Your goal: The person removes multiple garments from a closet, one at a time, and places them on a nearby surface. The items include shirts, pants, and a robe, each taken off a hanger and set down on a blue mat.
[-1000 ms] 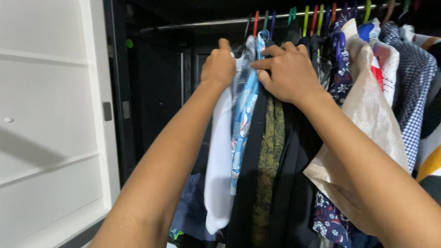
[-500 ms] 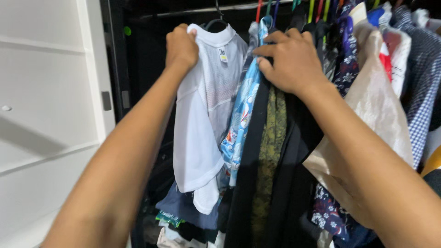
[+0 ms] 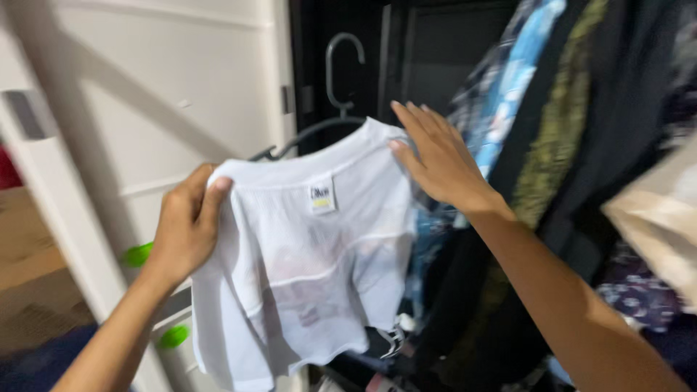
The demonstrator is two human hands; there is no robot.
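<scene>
A white shirt point(image 3: 305, 268) on a dark hanger point(image 3: 341, 72) is held out in front of the wardrobe, off the rail. My left hand point(image 3: 185, 225) grips the shirt's left shoulder. On the shirt's right shoulder rests my right hand point(image 3: 435, 156), fingers spread and flat against the cloth. A small label shows inside the collar.
Hanging clothes fill the right: a blue patterned garment point(image 3: 508, 94), an olive patterned one point(image 3: 559, 116), black ones and a beige one point(image 3: 653, 218). The white wardrobe door point(image 3: 167, 94) stands open at left. Green clips point(image 3: 138, 254) sit on the door's lower part.
My left hand has lifted the white shirt and its hanger off the rail and pulled it left and down. My right hand let go of the hanging clothes and came to the shirt.
</scene>
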